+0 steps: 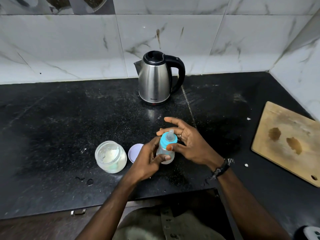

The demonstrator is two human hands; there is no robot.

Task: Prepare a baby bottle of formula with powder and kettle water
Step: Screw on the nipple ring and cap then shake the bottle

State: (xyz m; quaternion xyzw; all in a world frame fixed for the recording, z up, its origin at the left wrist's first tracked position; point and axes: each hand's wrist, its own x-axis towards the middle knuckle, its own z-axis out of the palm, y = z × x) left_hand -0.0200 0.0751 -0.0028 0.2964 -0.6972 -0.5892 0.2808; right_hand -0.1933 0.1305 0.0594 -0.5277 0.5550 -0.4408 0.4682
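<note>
Working left to right across the dark stone desk (52, 127). Far left of the group: the powder jar (110, 156), clear-walled, lid off, pale formula caked inside. Looks like glass or hard plastic; I cannot tell which. Just beside it lies its lilac lid (134, 151), partly hidden behind my knuckles.

My left hand (149, 161) wraps the lower body of the baby bottle (165, 149), fingers curled round it and the thumb pressed flat on the front wall near the base. The bottle stands about upright, base at or just above the desk; contact is hidden. The body is translucent; contents unreadable from here. Judgement: a small, light thing, thin plastic, smooth enough to slip if wet. Best held low on the barrel, as the left does.

Above it, the blue screw collar (168, 140) with the soft clear teat (170, 134) poking up. My right hand (188, 144) sits over the collar, thumb tip on its front edge, index curved round the far side, the other fingers fanned loose and touching nothing. Judgement: the collar is the stiff part and the place to twist; the teat would only squash.

Well behind stands the steel kettle (155, 80), lid shut, black handle to the right. Probably heavy if full, walls possibly hot; take the handle. Far right, a stained wooden cutting board (285, 141), untouched.
</note>
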